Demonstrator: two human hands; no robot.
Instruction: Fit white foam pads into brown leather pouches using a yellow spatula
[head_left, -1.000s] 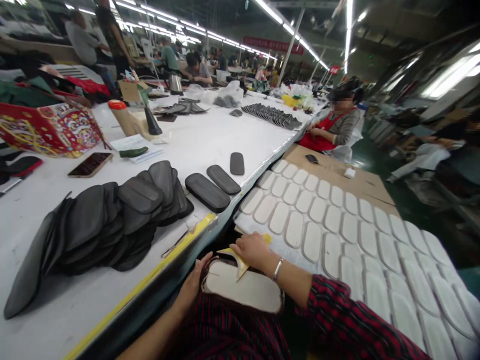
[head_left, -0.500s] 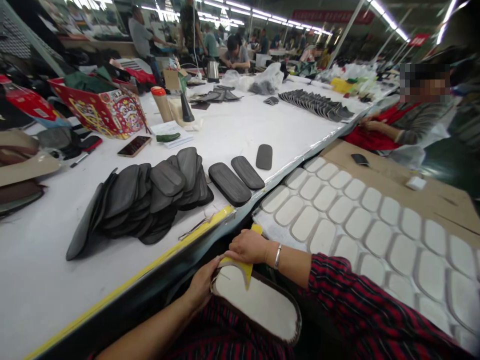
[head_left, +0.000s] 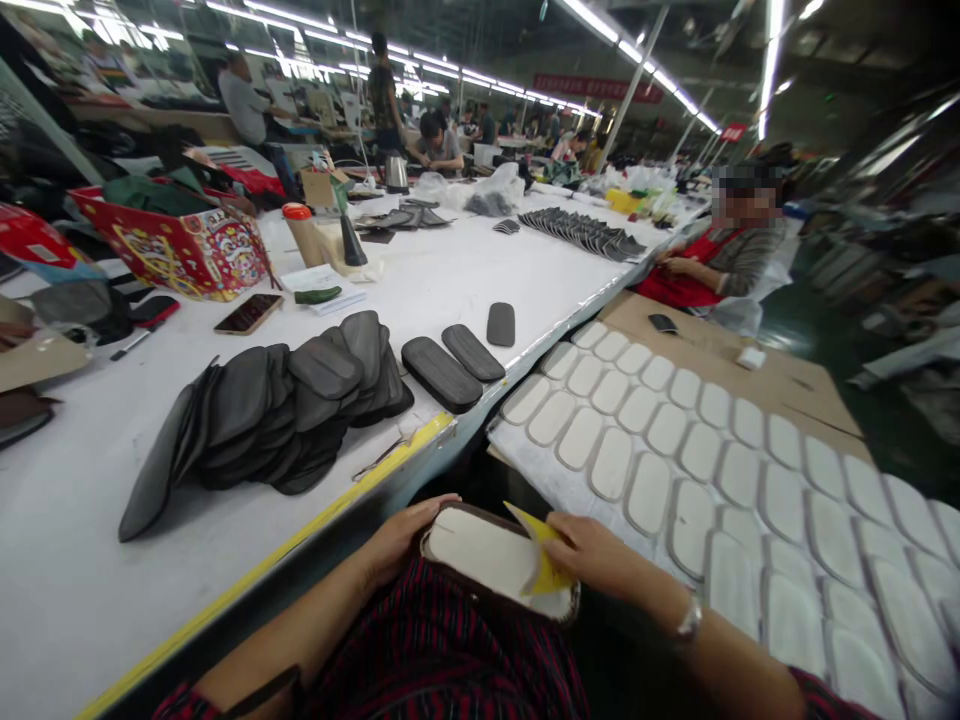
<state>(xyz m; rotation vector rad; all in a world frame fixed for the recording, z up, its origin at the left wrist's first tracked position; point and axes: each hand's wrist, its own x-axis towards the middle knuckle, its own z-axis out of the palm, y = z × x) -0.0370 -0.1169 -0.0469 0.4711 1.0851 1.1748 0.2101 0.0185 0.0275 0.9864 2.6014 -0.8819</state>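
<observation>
White-soled piece lies crosswise, long axis left-to-right; left hand curled round left end, right hand, nearer right end, pinches yellow sheet.

This is a factory workshop, a large hall where parts lie out in quantity. Long tube lights run in rows overhead, and a red banner hangs far back. A long white worktop stretches away, bearing a heap of dark rounded pads and a row of curved dark pieces. On a board beside it, pale oval pieces lie in close ranks; a brown-edged oval piece is at the wearer's lap. A co-worker in red sits alongside, and more people sit or stand farther back.
</observation>
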